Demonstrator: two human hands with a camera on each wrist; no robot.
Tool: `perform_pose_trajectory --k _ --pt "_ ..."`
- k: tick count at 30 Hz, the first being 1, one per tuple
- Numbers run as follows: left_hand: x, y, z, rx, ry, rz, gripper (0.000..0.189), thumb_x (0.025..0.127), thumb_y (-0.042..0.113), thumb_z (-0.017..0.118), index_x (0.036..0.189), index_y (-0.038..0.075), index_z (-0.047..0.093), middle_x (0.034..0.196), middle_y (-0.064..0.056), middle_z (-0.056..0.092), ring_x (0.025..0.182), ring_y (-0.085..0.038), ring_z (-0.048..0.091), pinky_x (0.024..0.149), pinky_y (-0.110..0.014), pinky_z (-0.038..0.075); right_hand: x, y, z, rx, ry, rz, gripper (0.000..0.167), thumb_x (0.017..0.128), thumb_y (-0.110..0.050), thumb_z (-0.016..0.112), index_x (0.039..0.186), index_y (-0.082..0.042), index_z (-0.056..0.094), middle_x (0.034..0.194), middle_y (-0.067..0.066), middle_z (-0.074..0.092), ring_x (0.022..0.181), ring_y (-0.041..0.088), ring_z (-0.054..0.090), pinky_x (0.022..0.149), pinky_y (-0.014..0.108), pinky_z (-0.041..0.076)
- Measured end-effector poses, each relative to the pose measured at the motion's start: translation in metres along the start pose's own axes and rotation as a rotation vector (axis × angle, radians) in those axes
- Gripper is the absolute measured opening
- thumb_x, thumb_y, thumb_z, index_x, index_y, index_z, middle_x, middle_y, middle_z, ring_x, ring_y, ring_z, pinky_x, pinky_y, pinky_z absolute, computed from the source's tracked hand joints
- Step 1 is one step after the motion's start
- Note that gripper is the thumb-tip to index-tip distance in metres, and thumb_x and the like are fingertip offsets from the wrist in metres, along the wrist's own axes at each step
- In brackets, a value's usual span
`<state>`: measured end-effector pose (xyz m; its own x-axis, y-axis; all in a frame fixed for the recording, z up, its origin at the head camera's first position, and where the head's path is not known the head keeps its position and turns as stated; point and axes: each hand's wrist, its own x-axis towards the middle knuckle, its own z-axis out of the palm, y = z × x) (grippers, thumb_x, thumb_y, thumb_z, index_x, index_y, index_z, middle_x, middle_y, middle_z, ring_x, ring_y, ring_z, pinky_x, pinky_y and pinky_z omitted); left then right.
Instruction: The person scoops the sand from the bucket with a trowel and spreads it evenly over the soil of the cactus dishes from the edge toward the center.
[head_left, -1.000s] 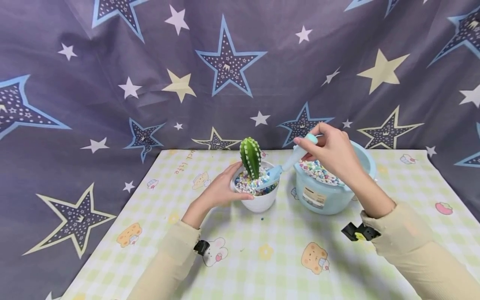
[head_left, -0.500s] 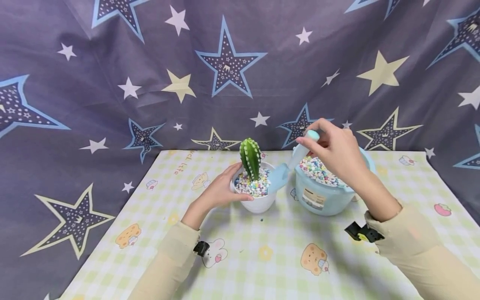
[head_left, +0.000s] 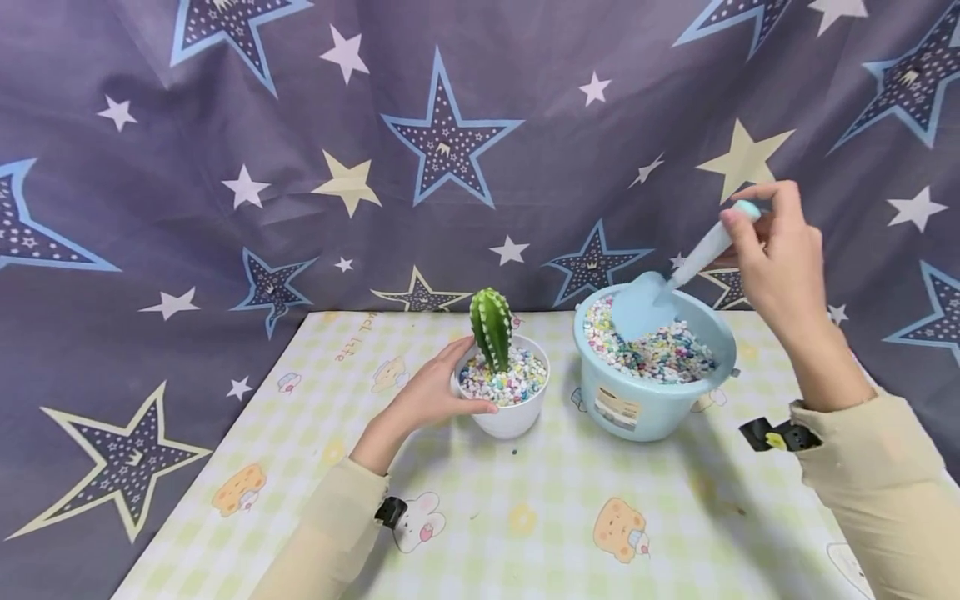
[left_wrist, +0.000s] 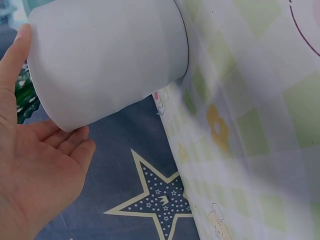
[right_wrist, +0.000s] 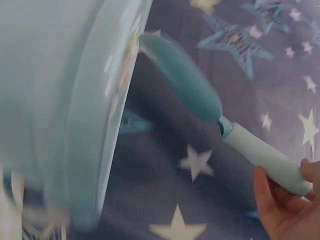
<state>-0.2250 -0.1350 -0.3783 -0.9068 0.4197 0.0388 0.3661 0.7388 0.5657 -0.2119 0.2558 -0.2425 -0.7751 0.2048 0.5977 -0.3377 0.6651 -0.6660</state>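
A green cactus (head_left: 492, 330) stands upright in a white flower pot (head_left: 512, 421) filled with small multicoloured pebbles. My left hand (head_left: 433, 390) grips the pot's left side near the rim, thumb in front; in the left wrist view the fingers reach around the pot's wall (left_wrist: 107, 60). With my right hand (head_left: 783, 267) I pinch the end of the handle of a light blue toy shovel (head_left: 643, 307). Its blade tilts down into a light blue bucket (head_left: 637, 408) of pebbles, its tip at their surface. The right wrist view shows the shovel (right_wrist: 182, 77) beside the bucket's rim.
A checked tablecloth (head_left: 525, 475) with cartoon prints covers the table. Behind it hangs a dark star-patterned curtain (head_left: 480, 242). One small dark pebble (head_left: 514, 452) lies on the cloth in front of the pot. The bucket stands right of the pot.
My right hand has moved right and up, carrying the shovel from the pot to over the bucket. The left hand stays on the pot. The head view has shifted slightly.
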Motion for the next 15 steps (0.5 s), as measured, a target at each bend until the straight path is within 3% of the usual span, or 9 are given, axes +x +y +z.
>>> perform_pose_trajectory --k 1,3,7,9,11,15 --pt "0.000 0.000 0.000 -0.003 0.004 0.001 0.116 0.072 0.052 0.085 0.159 0.008 0.021 0.166 -0.014 0.022 0.150 -0.038 0.028 0.122 -0.057 0.027 0.001 0.003 -0.003 -0.075 0.013 -0.026 0.038 0.103 -0.032 0.052 0.133 -0.008 0.049 0.099 0.014 0.075 0.064 -0.020 0.058 0.064 -0.003 0.043" --pt "-0.001 -0.001 0.001 -0.009 0.011 0.000 0.116 0.072 0.052 0.085 0.159 0.009 0.021 0.166 -0.014 0.022 0.150 -0.038 0.028 0.122 -0.057 0.026 0.003 0.007 -0.007 -0.208 0.025 -0.091 0.041 0.104 -0.033 0.050 0.136 -0.006 0.047 0.104 0.028 0.070 0.067 -0.004 0.064 0.065 0.012 0.047" --pt "-0.003 0.000 0.001 -0.010 0.011 0.002 0.116 0.072 0.052 0.085 0.159 0.008 0.022 0.166 -0.014 0.022 0.150 -0.039 0.028 0.122 -0.057 0.027 0.000 0.016 -0.010 -0.387 -0.031 -0.226 0.036 0.104 -0.026 0.053 0.132 -0.004 0.050 0.091 0.029 0.064 0.075 0.043 0.060 0.067 0.051 0.046" --pt "-0.004 0.001 0.000 -0.008 0.009 0.004 0.117 0.072 0.053 0.085 0.159 0.008 0.021 0.166 -0.014 0.022 0.150 -0.039 0.029 0.122 -0.058 0.027 0.001 0.021 -0.009 -0.422 -0.078 -0.264 0.034 0.103 -0.023 0.055 0.130 -0.003 0.051 0.090 0.029 0.063 0.075 0.043 0.059 0.068 0.060 0.046" --pt "-0.004 0.001 -0.001 -0.011 0.014 0.006 0.116 0.072 0.051 0.085 0.159 0.007 0.021 0.166 -0.014 0.022 0.150 -0.039 0.029 0.122 -0.058 0.027 0.003 0.025 -0.008 -0.435 -0.111 -0.275 0.033 0.103 -0.021 0.054 0.130 -0.003 0.051 0.092 0.030 0.064 0.073 0.043 0.060 0.066 0.059 0.047" --pt "-0.003 0.002 -0.004 -0.015 0.024 0.015 0.115 0.073 0.050 0.085 0.159 0.007 0.022 0.166 -0.014 0.023 0.150 -0.039 0.029 0.121 -0.058 0.027 0.011 0.033 -0.008 -0.418 -0.154 -0.213 0.036 0.106 -0.025 0.048 0.133 -0.002 0.046 0.093 0.032 0.064 0.070 0.042 0.059 0.059 0.050 0.043"
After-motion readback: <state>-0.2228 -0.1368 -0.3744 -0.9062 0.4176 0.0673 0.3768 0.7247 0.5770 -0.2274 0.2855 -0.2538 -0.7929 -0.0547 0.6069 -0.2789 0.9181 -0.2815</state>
